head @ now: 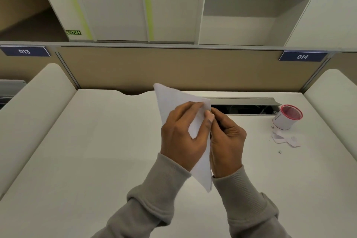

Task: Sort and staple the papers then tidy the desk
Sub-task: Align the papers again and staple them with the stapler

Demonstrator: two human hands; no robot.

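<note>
At the bottom of the frame we see two grey sleeves (154,195) rising toward the centre, over a plain white desk (87,150) that fills the lower half of the view.

In the centre, both hands hold a small bundle of white papers (173,98) above the desk. The left hand (181,137) wraps the front of the papers, fingers curled closed over them, thumb against the sheet. The right hand (226,141) is closed on the papers' right edge, its thumb pressed beside the left fingertips near the top right corner; something dark shows inside its grip, but we cannot tell what it is. The papers stand on edge, tilted; their long axis runs from the lower centre of the frame, between the wrists, up to a far corner pointing toward the upper left, just above the hands.

To the right of centre, near the desk's right edge, stands a small white cup (286,118) with a red rim and a red mesh inside; what it holds we cannot make out. Just in front of it lie a few torn paper scraps (284,139).

Behind the hands, a long cable slot (243,105) in the desk stands open and dark. Beyond it a tan partition (173,67) crosses the frame, with blue signs reading 013 (24,51) at the left and 014 (302,56) at the right.

In the upper frame are pale cabinet doors (119,6), a green exit sign (73,32) low at the upper left, and open shelves (251,6) at the upper right.
</note>
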